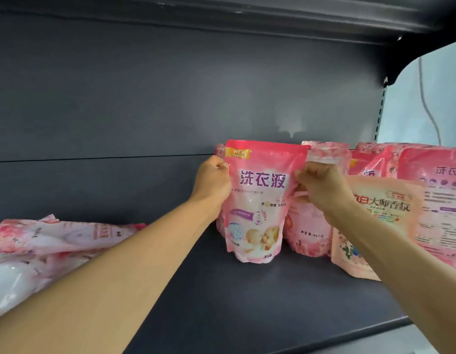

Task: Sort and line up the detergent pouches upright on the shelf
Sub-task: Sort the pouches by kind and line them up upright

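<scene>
Head view: a dark grey shelf (pixel 247 302) with a grey back panel (pixel 170 98) and another shelf's underside above. A pink pouch (pixel 257 200) stands upright near the middle of the shelf, its front facing the camera, with purple characters, a yellow "NEW" tag at the top left corner and a picture of a mother and baby low down. The lower part bulges as if filled; what is inside cannot be seen through the printed film.

The left hand (pixel 214 182) grips the pouch's left edge near the top, fingers curled round it. The right hand (pixel 321 185) pinches the right edge at about the same height, fingers clenched on the film. Both forearms reach in from the bottom of the view.

Just right of the held pouch, and slightly behind it, stands a rose-print pouch (pixel 311 226), upright and touching it. Further right a peach pouch (pixel 380 221) with red and dark characters stands nearer the front, partly behind the right forearm. Behind it more pink pouches (pixel 375 162) crowd together, some tilted. At the right edge a back-label pouch (pixel 441 200) stands upright with small print facing out.

Well apart at the left, a flat pouch (pixel 43 251) with a rose pattern lies on its side on the shelf, partly under the left forearm.
</scene>
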A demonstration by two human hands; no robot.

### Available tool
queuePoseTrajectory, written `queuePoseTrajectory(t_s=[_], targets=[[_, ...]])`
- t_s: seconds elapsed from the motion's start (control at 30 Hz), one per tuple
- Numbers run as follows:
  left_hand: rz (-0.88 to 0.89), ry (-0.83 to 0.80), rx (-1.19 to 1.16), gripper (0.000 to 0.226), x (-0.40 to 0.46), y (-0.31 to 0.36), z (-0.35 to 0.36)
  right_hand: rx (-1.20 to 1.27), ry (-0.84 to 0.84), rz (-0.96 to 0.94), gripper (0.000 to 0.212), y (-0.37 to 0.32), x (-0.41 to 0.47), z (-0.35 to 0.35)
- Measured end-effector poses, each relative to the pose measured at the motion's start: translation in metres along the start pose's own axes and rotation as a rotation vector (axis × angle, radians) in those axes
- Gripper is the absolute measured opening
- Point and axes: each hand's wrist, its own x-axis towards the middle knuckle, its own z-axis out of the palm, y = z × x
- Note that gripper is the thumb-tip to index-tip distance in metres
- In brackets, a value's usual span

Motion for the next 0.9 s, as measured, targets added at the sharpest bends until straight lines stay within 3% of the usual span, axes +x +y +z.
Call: queuePoseTrajectory(t_s=[0.17,0.33,0.43,0.47,0.57,0.67,0.77,0.9], targets=[[-0.026,0.005,-0.024,0.022,0.005,-0.012,0.032,-0.222,0.154,-0.027,0.032,0.014,0.015,-0.006],[0.042,0.004,0.034,0.018,0.013,-0.023,0.032,-0.362,0.148,-0.103,0.027,0.021,0.014,-0.006],[0.067,-0.035,0.095,0.016,0.011,-0.027,0.027,-0.469,0.083,-0.128,0.014,0.017,0.007,-0.008],[0.06,-0.062,0.107,0.015,0.009,-0.027,0.026,-0.492,0.059,-0.134,0.015,0.014,0.001,-0.008],[0.052,-0.152,0.165,0.025,0.0,-0.027,0.019,-0.534,0.06,-0.226,0.051,0.01,-0.023,-0.01],[0.064,-0.201,0.296,0.044,-0.012,-0.026,0.007,-0.572,0.109,-0.442,0.056,0.006,-0.046,-0.008],[0.107,-0.236,0.505,0.052,-0.025,-0.027,-0.015,-0.568,-0.035,-0.509,0.055,0.002,-0.058,0.006],[0.132,-0.303,0.79,0.045,-0.042,-0.028,-0.063,-0.556,-0.225,-0.518,0.052,-0.005,-0.066,0.042]])
